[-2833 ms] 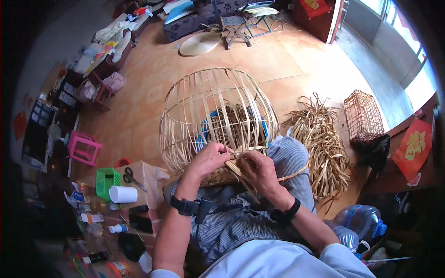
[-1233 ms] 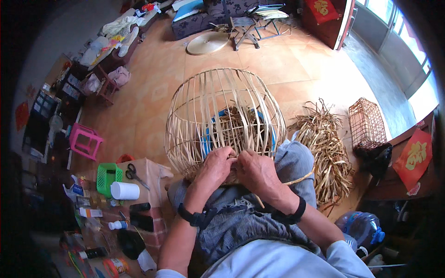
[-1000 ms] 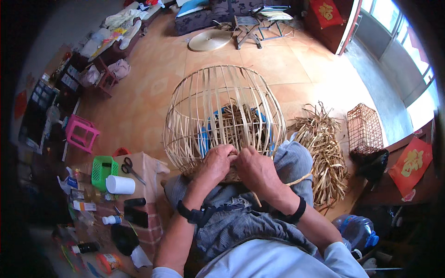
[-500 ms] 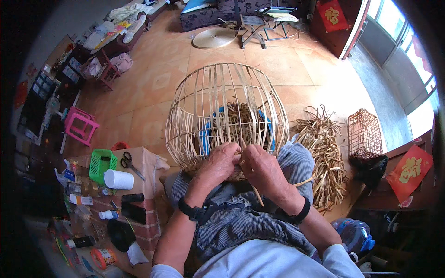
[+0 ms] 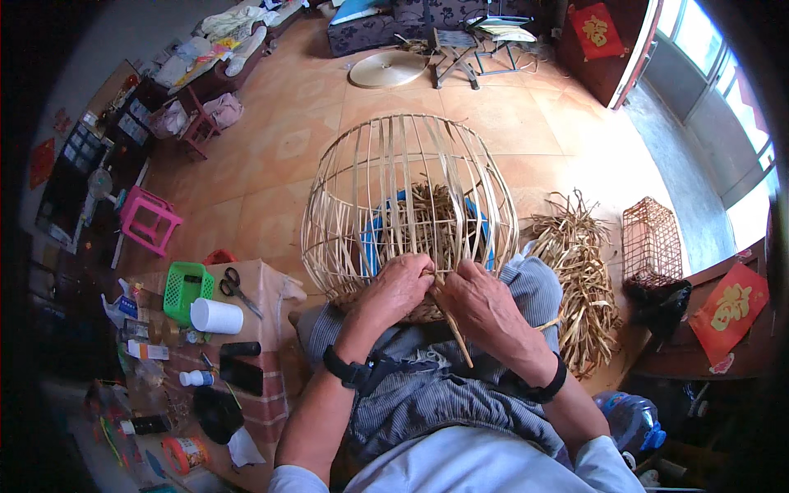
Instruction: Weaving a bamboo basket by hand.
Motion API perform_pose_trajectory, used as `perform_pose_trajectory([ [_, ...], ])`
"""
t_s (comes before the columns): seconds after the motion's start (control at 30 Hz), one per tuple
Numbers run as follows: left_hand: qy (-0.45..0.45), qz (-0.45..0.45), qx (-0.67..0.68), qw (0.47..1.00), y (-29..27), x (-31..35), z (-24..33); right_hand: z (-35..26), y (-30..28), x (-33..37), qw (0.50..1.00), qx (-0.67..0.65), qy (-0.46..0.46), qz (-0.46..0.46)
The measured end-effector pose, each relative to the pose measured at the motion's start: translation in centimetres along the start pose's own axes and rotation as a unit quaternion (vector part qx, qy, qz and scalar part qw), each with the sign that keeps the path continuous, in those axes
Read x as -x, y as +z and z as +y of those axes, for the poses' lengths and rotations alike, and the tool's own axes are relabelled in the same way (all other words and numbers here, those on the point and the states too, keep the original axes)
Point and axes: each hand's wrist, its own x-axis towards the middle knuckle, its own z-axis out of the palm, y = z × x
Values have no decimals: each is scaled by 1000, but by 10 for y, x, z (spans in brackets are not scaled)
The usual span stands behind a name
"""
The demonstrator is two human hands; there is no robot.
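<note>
A half-woven basket (image 5: 394, 215) with an open frame of pale upright strips and thin hoops leans on my lap, its denser woven part nearest me. My left hand (image 5: 397, 289) is closed at the near edge, fingertips pinching a brown plant strip (image 5: 454, 327). Close beside it on the right, my right hand (image 5: 478, 300) has its fingers curled at the weave by the same strip, whose loose end points down toward my lap. What the right fingers grip is largely hidden. Beyond the basket frame, a blue basin (image 5: 369, 246) holds dried strips (image 5: 431, 209).
A heap of dried strips (image 5: 577, 287) and a wire-like lattice basket (image 5: 651, 242) lie to the right. The left table holds scissors (image 5: 238, 291), a green plastic basket (image 5: 186, 289), a white cup (image 5: 216, 315) and bottles. A pink stool (image 5: 150, 220) stands farther left.
My right hand has shifted slightly right, away from the left, and more of the strip shows between them. The whole view has also moved a little.
</note>
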Motion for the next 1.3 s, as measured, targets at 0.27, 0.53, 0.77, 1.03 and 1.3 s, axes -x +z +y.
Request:
perform_pose_trajectory([
  [0.27,32,9,-1,999,1,3,0,9,-1,6,997,4,-69,38],
  [0.53,2,-6,-13,1000,-1,2,9,50,17,36,998,-5,63,-7],
  [0.77,27,3,-19,999,-17,8,10,69,20,49,995,-44,92,-17],
  [1.03,108,194,-63,973,-22,20,40,17,-7,59,981,13,134,143],
  [1.3,146,139,-64,977,18,15,20,17,27,62,900,-375,203,-92],
])
